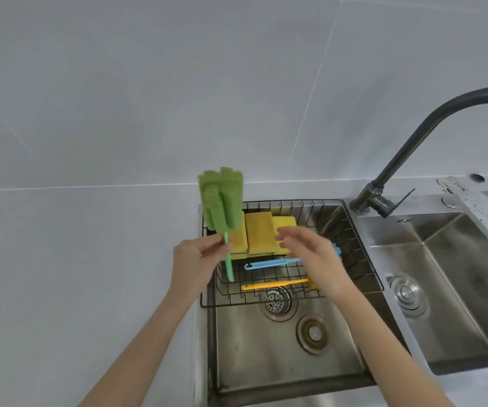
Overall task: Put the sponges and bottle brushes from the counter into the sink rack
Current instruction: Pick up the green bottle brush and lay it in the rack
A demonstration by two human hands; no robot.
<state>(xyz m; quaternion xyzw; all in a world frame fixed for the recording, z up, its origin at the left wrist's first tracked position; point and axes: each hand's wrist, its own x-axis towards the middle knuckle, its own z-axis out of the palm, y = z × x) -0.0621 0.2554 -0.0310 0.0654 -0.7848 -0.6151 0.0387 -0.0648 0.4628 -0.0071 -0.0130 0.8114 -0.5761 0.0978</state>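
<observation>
My left hand [197,259] grips the thin handle of a green bottle brush [220,198], its sponge head pointing up above the left rim of the black wire sink rack [351,239]. My right hand [310,251] hovers open over the rack, fingers spread, holding nothing. Inside the rack, yellow sponges [259,233] stand on edge at the back. A blue bottle brush [272,263] and an orange bottle brush [275,284] lie flat in front of them; my right hand hides their heads.
The rack hangs across the back of the left steel sink basin [266,353], with its drain [276,301] below. A second basin [457,274] lies to the right. A dark curved faucet [407,148] rises at the back. White counter [75,274] spreads left of the sink.
</observation>
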